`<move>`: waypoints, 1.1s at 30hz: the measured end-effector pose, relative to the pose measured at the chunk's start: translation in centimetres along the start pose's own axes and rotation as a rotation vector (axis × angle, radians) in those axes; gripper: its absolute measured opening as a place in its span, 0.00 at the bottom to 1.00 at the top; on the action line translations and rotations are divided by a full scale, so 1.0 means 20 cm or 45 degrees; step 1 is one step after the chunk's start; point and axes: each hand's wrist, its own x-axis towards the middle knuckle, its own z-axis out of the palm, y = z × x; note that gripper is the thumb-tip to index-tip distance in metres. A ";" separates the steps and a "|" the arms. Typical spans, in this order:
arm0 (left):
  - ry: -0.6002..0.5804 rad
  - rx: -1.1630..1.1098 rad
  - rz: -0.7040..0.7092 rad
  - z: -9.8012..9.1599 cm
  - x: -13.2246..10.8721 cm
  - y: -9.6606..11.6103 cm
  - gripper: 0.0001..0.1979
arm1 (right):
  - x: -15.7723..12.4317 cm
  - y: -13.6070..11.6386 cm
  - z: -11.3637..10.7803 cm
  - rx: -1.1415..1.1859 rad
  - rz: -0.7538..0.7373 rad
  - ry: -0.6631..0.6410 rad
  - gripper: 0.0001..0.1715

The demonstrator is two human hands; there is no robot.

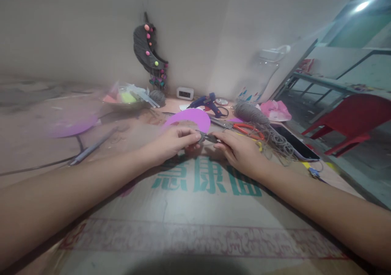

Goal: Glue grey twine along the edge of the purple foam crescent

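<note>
My left hand (pixel 180 142) and my right hand (pixel 235 145) are close together above the printed board (pixel 195 210). Between their fingertips is a small dark grey item (pixel 210 138), perhaps yarn, too small and blurred to name surely. Both hands pinch it, the left at its left end and the right at its right end. Just behind my left hand lies a purple paper crescent (pixel 194 117). Orange-handled scissors (pixel 249 129) lie behind my right hand.
A blue glue gun (pixel 207 103), white clock (pixel 185 93), bowl (pixel 125 104) and grey yarn (pixel 252 113) stand at the back. A phone (pixel 295 142) lies right, near a clear bottle (pixel 259 75). A yarn-wrapped crescent (pixel 146 49) hangs on the wall.
</note>
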 end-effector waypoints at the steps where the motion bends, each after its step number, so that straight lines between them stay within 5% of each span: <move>1: 0.004 -0.003 -0.001 0.00 0.00 0.00 0.15 | 0.00 0.00 0.00 0.003 -0.006 0.007 0.17; 33: -0.025 -0.023 0.036 -0.01 0.00 -0.01 0.14 | 0.00 0.00 0.00 -0.004 -0.056 0.059 0.16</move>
